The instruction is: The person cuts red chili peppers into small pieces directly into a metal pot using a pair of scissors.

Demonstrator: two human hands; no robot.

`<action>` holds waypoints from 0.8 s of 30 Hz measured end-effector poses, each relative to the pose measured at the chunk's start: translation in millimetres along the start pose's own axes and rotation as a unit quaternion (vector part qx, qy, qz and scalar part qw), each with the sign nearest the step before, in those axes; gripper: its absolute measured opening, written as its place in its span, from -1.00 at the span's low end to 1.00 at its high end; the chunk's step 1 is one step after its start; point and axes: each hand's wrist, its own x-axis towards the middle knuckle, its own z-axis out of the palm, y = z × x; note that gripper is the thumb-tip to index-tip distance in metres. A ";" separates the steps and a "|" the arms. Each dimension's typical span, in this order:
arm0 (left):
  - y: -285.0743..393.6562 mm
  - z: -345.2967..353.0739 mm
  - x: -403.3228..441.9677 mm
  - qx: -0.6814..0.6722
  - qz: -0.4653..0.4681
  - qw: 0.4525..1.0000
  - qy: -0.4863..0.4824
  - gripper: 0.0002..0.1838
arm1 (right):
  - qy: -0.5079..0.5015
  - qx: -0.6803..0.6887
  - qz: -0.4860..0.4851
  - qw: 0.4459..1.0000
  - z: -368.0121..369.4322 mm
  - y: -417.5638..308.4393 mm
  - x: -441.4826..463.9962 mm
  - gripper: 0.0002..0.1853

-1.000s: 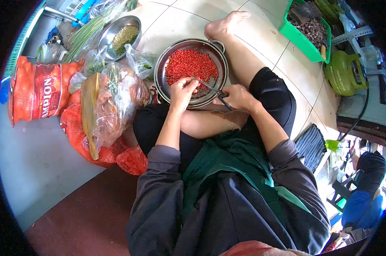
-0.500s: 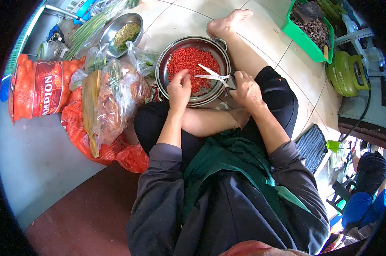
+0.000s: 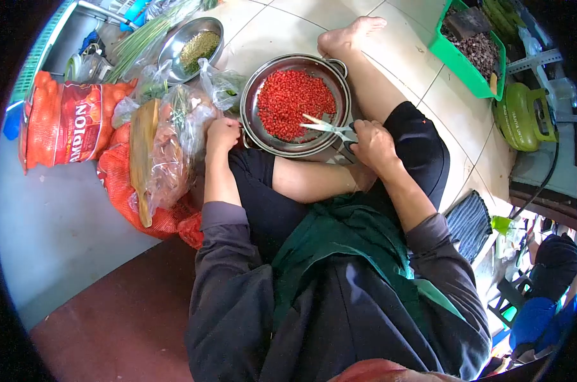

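Scissors (image 3: 325, 127) with partly spread blades are in my right hand (image 3: 374, 146), its fingers wrapped round the dark handles. Their blades reach over the right part of a round metal pot (image 3: 249, 95). Inside lies a heap of small cut red pieces, looking like chopped chili (image 3: 293, 100). My left hand (image 3: 223, 134) is just left of the pot, beside a clear plastic bag (image 3: 167, 159) of brownish contents. Its fingers are curled together, and whatever they hold, if anything, is hidden.
A wooden board (image 3: 142, 159) leans against the plastic bag. Behind it stand orange net sacks (image 3: 81, 124). A metal bowl (image 3: 172, 57) with green and pale bits sits beyond. On the right are a green crate (image 3: 451, 48) and a green gas cylinder (image 3: 524, 121).
My left hand has moved left, from above the pot to beside the plastic bag. The scissors have dipped and shifted slightly right, with their blades closer together.
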 end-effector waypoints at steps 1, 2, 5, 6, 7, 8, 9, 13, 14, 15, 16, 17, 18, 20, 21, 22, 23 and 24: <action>-0.6 1.6 1.0 0.134 0.043 0.990 -0.007 -0.73 | 0.014 0.022 0.002 1.000 -1.3 0.3 0.7 -0.66; -1.1 3.4 2.2 0.265 0.084 0.960 -0.014 -0.66 | 0.017 0.029 0.002 0.999 -1.1 0.8 0.8 -0.66; 13.5 13.0 3.4 0.278 0.028 0.959 0.038 -0.67 | 0.026 0.049 -0.006 0.998 -1.0 1.3 5.3 -0.65; 21.5 10.9 -3.2 0.265 -0.001 0.964 0.030 -0.68 | 0.025 0.055 -0.010 0.998 -1.1 0.7 4.2 -0.65; 16.6 13.4 9.6 0.254 -0.036 0.967 0.010 -0.73 | 0.027 0.060 -0.015 0.998 -1.9 1.3 5.5 -0.64; -3.5 20.3 30.9 0.276 0.008 0.960 0.043 -0.79 | 0.022 0.060 -0.011 0.998 0.1 3.3 7.4 -0.64; 2.5 18.4 27.3 0.297 -0.010 0.955 0.021 -0.78 | 0.016 0.059 -0.005 0.998 2.1 3.4 7.6 -0.64; 15.2 21.7 31.3 0.328 -0.066 0.941 -0.048 -0.74 | -0.004 0.056 0.001 0.998 5.0 5.0 6.3 -0.62; 14.9 23.0 36.6 0.329 -0.071 0.940 -0.045 -0.74 | -0.006 0.054 -0.002 0.999 5.8 5.5 8.0 -0.61; 18.8 23.3 32.7 0.349 -0.059 0.934 -0.038 -0.73 | -0.020 0.058 0.007 0.998 5.5 4.5 8.9 -0.59; 21.4 21.9 28.4 0.352 -0.043 0.934 -0.034 -0.73 | -0.019 0.063 0.010 0.998 5.1 3.4 10.2 -0.59; 23.3 20.6 23.6 0.355 -0.027 0.934 -0.032 -0.73 | -0.019 0.068 0.014 0.997 4.2 2.4 10.8 -0.60; 21.7 20.2 22.6 0.357 -0.012 0.933 -0.030 -0.73 | -0.021 0.073 0.018 0.997 3.6 1.0 10.7 -0.60; 17.9 20.9 23.5 0.377 0.014 0.925 -0.042 -0.75 | -0.011 0.101 0.010 0.995 4.6 3.0 11.2 -0.62; 26.7 17.8 13.9 0.399 0.023 0.915 -0.057 -0.76 | -0.007 0.114 0.005 0.993 5.3 4.1 10.9 -0.63; 35.6 14.1 4.4 0.420 0.032 0.904 -0.071 -0.77 | -0.008 0.120 0.009 0.993 6.1 4.3 10.2 -0.64; 44.6 9.8 -6.1 0.443 0.076 0.890 -0.071 -0.80 | -0.005 0.125 0.013 0.992 6.8 4.2 10.2 -0.65; 41.0 8.9 -5.3 0.409 0.074 0.909 -0.023 -0.80 | -0.002 0.131 0.018 0.991 6.9 4.3 11.3 -0.66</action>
